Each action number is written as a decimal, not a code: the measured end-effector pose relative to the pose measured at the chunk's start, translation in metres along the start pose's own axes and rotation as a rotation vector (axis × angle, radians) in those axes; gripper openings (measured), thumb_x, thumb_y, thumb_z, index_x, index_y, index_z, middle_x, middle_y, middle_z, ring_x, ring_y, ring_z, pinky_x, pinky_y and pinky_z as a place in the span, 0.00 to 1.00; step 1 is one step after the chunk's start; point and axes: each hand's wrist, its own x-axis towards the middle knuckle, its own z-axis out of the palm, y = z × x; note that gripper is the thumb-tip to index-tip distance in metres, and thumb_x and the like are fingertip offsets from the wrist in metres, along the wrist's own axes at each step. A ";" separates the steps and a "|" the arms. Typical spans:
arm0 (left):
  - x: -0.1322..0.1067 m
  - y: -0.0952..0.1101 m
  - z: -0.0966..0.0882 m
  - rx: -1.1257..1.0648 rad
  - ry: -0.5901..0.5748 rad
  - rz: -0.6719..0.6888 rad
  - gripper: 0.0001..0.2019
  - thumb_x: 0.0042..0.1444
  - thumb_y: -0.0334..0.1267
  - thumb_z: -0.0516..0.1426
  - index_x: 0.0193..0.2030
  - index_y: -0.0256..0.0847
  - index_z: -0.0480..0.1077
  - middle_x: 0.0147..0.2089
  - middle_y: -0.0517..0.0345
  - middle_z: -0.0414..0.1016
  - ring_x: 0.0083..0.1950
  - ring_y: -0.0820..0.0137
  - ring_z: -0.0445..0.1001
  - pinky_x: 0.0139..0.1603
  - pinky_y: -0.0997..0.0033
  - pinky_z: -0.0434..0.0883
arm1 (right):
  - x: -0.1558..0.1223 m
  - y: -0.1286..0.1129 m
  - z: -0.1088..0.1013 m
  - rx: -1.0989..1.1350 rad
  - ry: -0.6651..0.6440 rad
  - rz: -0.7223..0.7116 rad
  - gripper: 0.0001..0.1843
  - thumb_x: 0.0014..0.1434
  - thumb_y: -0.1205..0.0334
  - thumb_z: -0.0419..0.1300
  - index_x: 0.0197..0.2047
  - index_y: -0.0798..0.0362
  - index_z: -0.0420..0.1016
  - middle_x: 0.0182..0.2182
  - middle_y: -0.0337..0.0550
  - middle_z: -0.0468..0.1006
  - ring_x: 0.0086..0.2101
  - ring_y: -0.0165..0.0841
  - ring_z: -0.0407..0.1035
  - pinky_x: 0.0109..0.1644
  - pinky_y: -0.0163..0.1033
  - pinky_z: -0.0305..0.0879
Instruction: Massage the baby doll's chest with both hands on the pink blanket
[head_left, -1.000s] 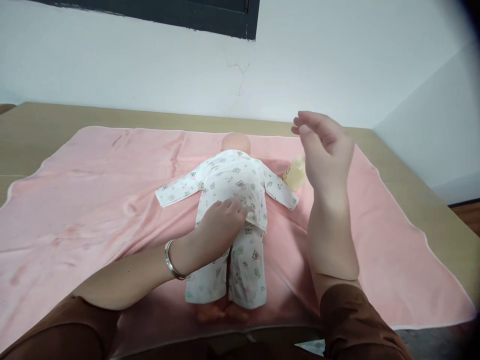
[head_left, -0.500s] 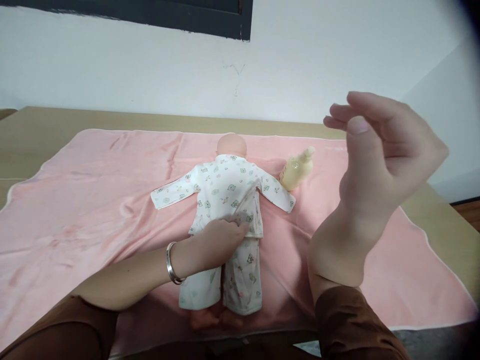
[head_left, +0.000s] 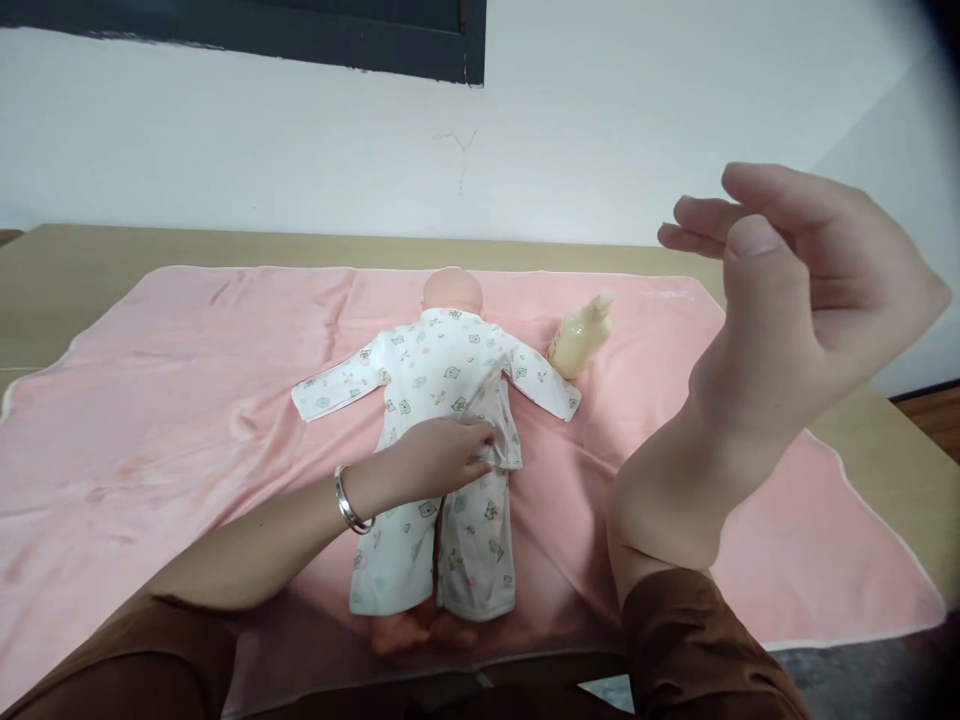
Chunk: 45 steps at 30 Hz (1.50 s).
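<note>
A baby doll (head_left: 454,290) lies face down, in a white patterned shirt (head_left: 442,360) and matching trousers (head_left: 472,560), its bare feet toward me. My left hand (head_left: 442,455), with a silver bangle at the wrist, rests at the shirt's lower edge over the doll's lower back. Its fingers are curled in on the fabric, and creases run up from them; the fingertips are partly hidden. Raised at the right, my right hand (head_left: 810,270) is cupped in the air, fingers bent, thumb apart, holding nothing. A bottle of pale yellow liquid (head_left: 579,340) lies tilted beside the doll's right-hand sleeve.
Under the doll spreads a pink blanket (head_left: 187,400) with a white edge, wrinkled on the left. It covers much of a wooden table (head_left: 90,255). Behind stands a white wall (head_left: 300,150) with a dark frame (head_left: 420,50) at the top.
My right hand has moved a little up and to the right. My left hand has shifted slightly upward over the shirt hem, its thumb now showing. The whole view has shifted slightly.
</note>
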 end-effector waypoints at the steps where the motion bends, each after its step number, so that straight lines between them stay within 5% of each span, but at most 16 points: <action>1: 0.001 -0.001 0.001 0.018 0.009 -0.019 0.16 0.63 0.44 0.55 0.56 0.44 0.70 0.42 0.54 0.79 0.42 0.58 0.79 0.35 0.65 0.68 | -0.001 -0.001 0.002 0.026 0.095 0.006 0.18 0.67 0.55 0.51 0.54 0.34 0.78 0.48 0.34 0.81 0.52 0.45 0.78 0.54 0.51 0.79; 3: 0.000 -0.001 0.001 0.040 0.020 -0.018 0.16 0.64 0.43 0.54 0.56 0.44 0.69 0.44 0.53 0.80 0.43 0.58 0.80 0.35 0.66 0.68 | -0.005 -0.006 0.007 0.092 0.278 0.049 0.16 0.66 0.58 0.53 0.48 0.36 0.81 0.45 0.35 0.82 0.49 0.45 0.79 0.52 0.51 0.79; 6: -0.010 0.003 -0.005 0.058 -0.030 0.069 0.15 0.64 0.40 0.54 0.56 0.46 0.70 0.47 0.53 0.80 0.44 0.60 0.79 0.37 0.67 0.67 | -0.009 -0.018 0.009 0.154 0.331 0.100 0.16 0.66 0.61 0.53 0.46 0.38 0.83 0.46 0.37 0.81 0.48 0.46 0.79 0.52 0.50 0.79; 9: -0.018 0.015 -0.017 0.050 -0.124 0.155 0.10 0.66 0.41 0.53 0.44 0.46 0.76 0.37 0.56 0.79 0.38 0.63 0.77 0.36 0.67 0.65 | -0.010 -0.021 0.002 0.213 0.377 0.104 0.17 0.66 0.63 0.54 0.45 0.40 0.84 0.45 0.39 0.81 0.47 0.45 0.79 0.52 0.49 0.78; 12: -0.011 0.031 -0.032 -0.154 -0.287 0.253 0.21 0.68 0.49 0.51 0.27 0.42 0.73 0.27 0.58 0.75 0.29 0.69 0.71 0.34 0.67 0.64 | -0.008 -0.011 -0.009 0.159 0.221 0.140 0.17 0.67 0.62 0.54 0.52 0.42 0.82 0.48 0.39 0.82 0.49 0.44 0.79 0.55 0.49 0.77; 15: 0.016 0.042 -0.047 -0.571 -0.452 0.247 0.22 0.65 0.54 0.53 0.28 0.42 0.74 0.27 0.58 0.75 0.28 0.70 0.71 0.33 0.67 0.68 | -0.001 0.013 -0.014 -0.062 -0.160 0.191 0.21 0.69 0.55 0.54 0.62 0.44 0.74 0.55 0.42 0.80 0.57 0.44 0.74 0.62 0.55 0.71; 19: 0.068 0.049 -0.060 -1.217 -0.203 0.105 0.30 0.69 0.57 0.38 0.46 0.42 0.76 0.47 0.47 0.82 0.48 0.61 0.80 0.53 0.55 0.76 | 0.014 0.051 0.001 -0.281 -0.643 0.304 0.23 0.69 0.57 0.52 0.65 0.43 0.71 0.65 0.42 0.72 0.65 0.47 0.65 0.67 0.60 0.64; 23: 0.110 0.050 -0.068 -1.330 0.026 0.058 0.38 0.68 0.55 0.27 0.63 0.37 0.66 0.60 0.38 0.76 0.63 0.55 0.75 0.61 0.46 0.74 | 0.024 0.077 0.028 -0.284 -0.662 0.336 0.28 0.62 0.71 0.48 0.60 0.51 0.76 0.65 0.45 0.71 0.67 0.46 0.61 0.70 0.58 0.60; 29: 0.134 0.056 -0.071 -1.480 0.002 0.032 0.45 0.65 0.56 0.22 0.67 0.26 0.61 0.59 0.29 0.74 0.67 0.52 0.71 0.63 0.46 0.74 | 0.026 0.089 0.041 -0.216 -0.614 0.388 0.28 0.52 0.73 0.50 0.51 0.53 0.82 0.60 0.47 0.77 0.64 0.47 0.66 0.68 0.58 0.63; 34: 0.127 0.057 -0.071 -1.450 0.016 0.011 0.44 0.65 0.56 0.22 0.66 0.30 0.63 0.60 0.31 0.74 0.66 0.51 0.72 0.61 0.45 0.74 | 0.026 0.079 0.037 -0.258 -0.655 0.412 0.28 0.53 0.73 0.49 0.53 0.52 0.81 0.64 0.46 0.73 0.66 0.45 0.62 0.69 0.56 0.61; 40: 0.081 0.048 -0.067 -1.405 -0.014 0.022 0.40 0.67 0.56 0.27 0.67 0.33 0.64 0.62 0.35 0.75 0.65 0.53 0.73 0.62 0.46 0.74 | 0.023 0.068 0.048 -0.459 -0.826 0.311 0.20 0.63 0.64 0.49 0.54 0.53 0.76 0.69 0.54 0.64 0.70 0.51 0.54 0.71 0.65 0.51; 45: 0.043 0.037 -0.058 -1.718 -0.077 -0.074 0.31 0.68 0.53 0.38 0.57 0.34 0.72 0.64 0.38 0.74 0.66 0.54 0.73 0.66 0.49 0.71 | 0.014 0.053 0.055 -0.554 -0.796 0.282 0.25 0.67 0.52 0.48 0.61 0.56 0.68 0.66 0.62 0.67 0.69 0.52 0.55 0.70 0.65 0.50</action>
